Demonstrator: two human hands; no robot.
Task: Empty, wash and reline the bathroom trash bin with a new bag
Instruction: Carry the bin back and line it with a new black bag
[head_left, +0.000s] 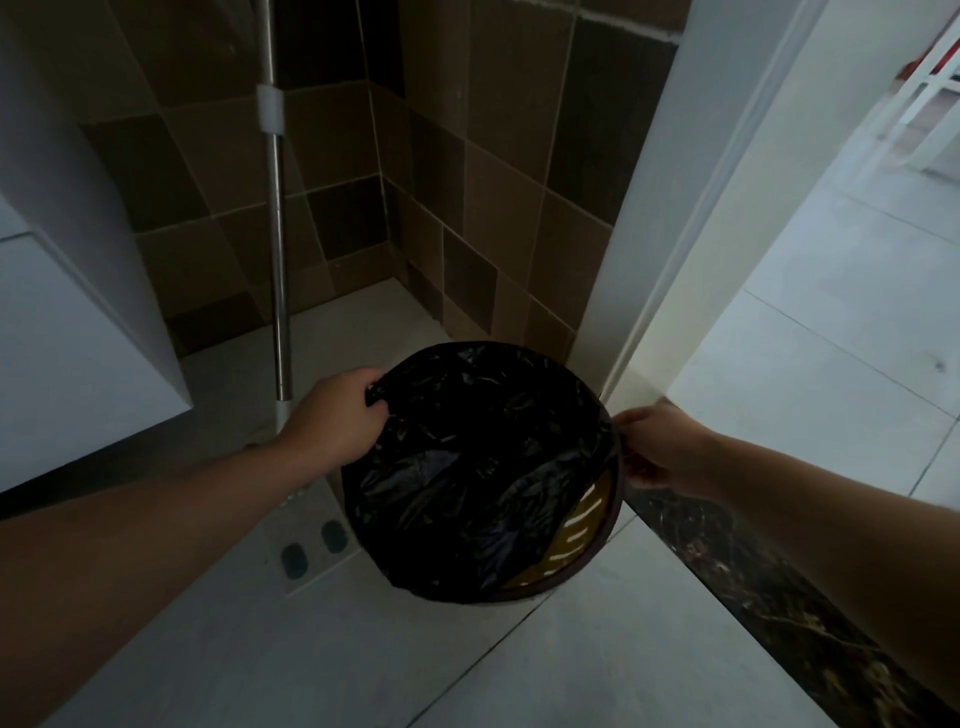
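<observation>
— Start at the left: what's over there?

— A white cabinet (78, 332), then a metal pole (280, 291) standing upright against the brown tiled wall (467, 171).

— And the hands?

— The left hand (337, 415) pinches the far-left edge of the black bag (467, 467), fingers curled over the plastic. The bag is spread across the round bin (605, 535), which stands on the pale floor (363, 649) near the corner (a yellowish strip of the bin's inside shows at the near right, where the bag doesn't cover it).

— The other side?

— The right hand (660, 447) grips the bag's edge at the bin's right rim. Beyond it, a white door frame (670, 234) and a dark marble threshold (779, 597).
</observation>
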